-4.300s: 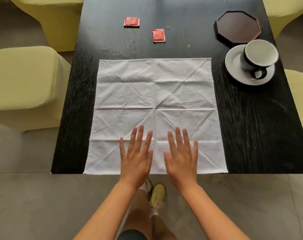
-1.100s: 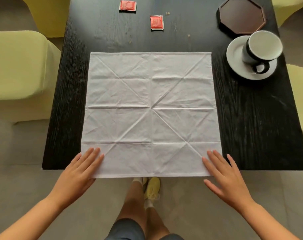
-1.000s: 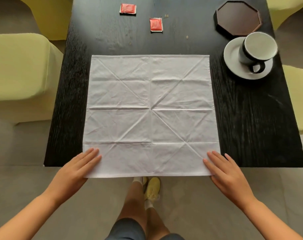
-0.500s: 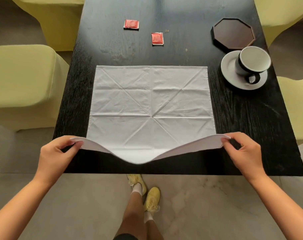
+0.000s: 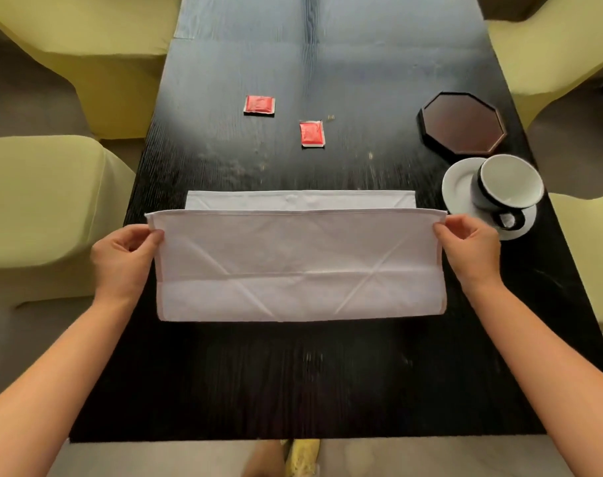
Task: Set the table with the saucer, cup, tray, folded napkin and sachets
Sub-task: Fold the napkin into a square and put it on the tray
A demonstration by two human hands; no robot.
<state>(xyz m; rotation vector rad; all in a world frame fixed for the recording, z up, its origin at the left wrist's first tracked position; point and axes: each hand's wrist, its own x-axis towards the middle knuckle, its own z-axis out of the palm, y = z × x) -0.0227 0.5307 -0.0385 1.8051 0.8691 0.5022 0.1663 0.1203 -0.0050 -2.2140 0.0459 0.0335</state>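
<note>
A white napkin (image 5: 300, 266) lies on the black table (image 5: 310, 380), its near half folded over away from me. My left hand (image 5: 122, 256) pinches the lifted edge's left corner and my right hand (image 5: 472, 251) pinches its right corner. A strip of the lower layer shows beyond the held edge. Two red sachets (image 5: 259, 105) (image 5: 312, 133) lie further back. At the right, a dark octagonal tray (image 5: 463, 122) sits behind a white saucer (image 5: 460, 182) that carries a black-and-white cup (image 5: 508, 185), tilted.
Yellow-green covered chairs stand at the left (image 5: 41, 208), far left (image 5: 96, 46), right (image 5: 589, 249) and far right (image 5: 551, 39) of the table. My feet show on the grey floor below the table's near edge.
Both hands went from lying flat on the napkin to its near corners, pinched them, lifted the near edge and carried it away from me over the far half.
</note>
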